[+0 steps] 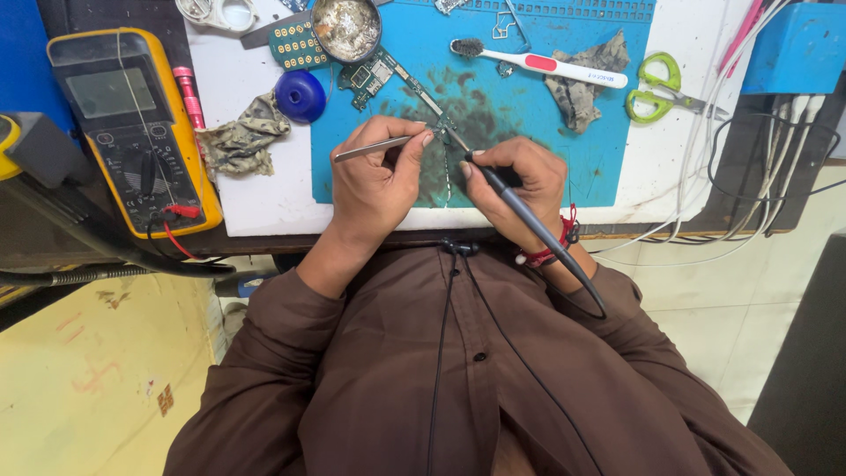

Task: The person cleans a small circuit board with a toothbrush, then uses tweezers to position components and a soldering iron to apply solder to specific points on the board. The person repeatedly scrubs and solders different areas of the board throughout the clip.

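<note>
My left hand (374,176) pinches metal tweezers (370,149), their tips pointing right toward a long green circuit board (397,78) on the stained blue work mat (529,115). In my right hand (520,181) is a black soldering iron (529,220), gripped like a pen, with its fine tip (456,141) touching the near end of the board. The iron's cable runs back over my wrist, which wears a red thread band. The two hands sit close together at the mat's front edge.
A yellow multimeter (132,123) with red and black leads lies at the left. A blue round lid (300,95), a metal dish of solder scraps (346,28), a toothbrush (546,64), rags, green scissors (656,88) and white cables (749,176) surround the mat.
</note>
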